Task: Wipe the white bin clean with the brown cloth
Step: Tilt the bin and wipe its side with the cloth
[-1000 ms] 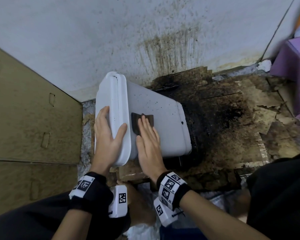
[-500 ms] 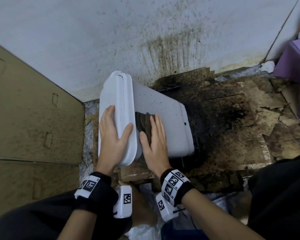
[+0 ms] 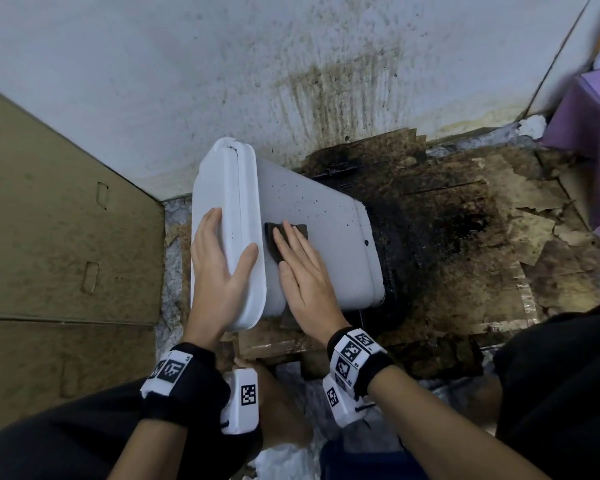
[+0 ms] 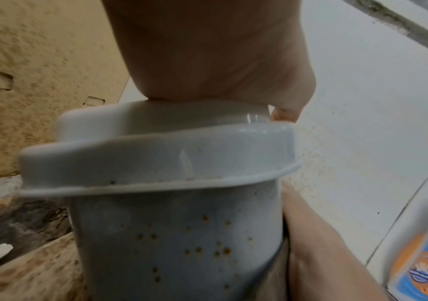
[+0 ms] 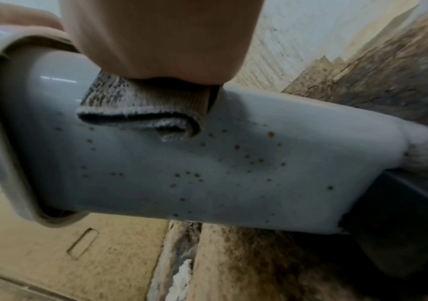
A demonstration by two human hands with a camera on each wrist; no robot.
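The white bin (image 3: 319,216) lies on its side on the floor, its lid (image 3: 236,188) pointing left and dark specks dotting its upper side. My left hand (image 3: 222,261) rests on the lid's end face with straight fingers, the thumb lying over the rim. My right hand (image 3: 302,268) lies flat on the bin's side, just right of the lid, pressing the brown cloth (image 3: 271,247). In the right wrist view the folded cloth (image 5: 140,106) sticks out from under my palm (image 5: 161,36) on the speckled bin wall (image 5: 207,173). The left wrist view shows my palm (image 4: 207,51) on the lid (image 4: 156,158).
A stained white wall (image 3: 291,64) rises right behind the bin. Blackened, torn cardboard (image 3: 465,237) covers the floor to the right. A brown cardboard panel (image 3: 49,220) stands at the left and a purple object (image 3: 593,109) at the far right. My knees frame the bottom.
My right hand slid the cloth leftward against the lid, bunching it, and has moved it slightly right again with the fingers flatter. My left hand stays on the lid.
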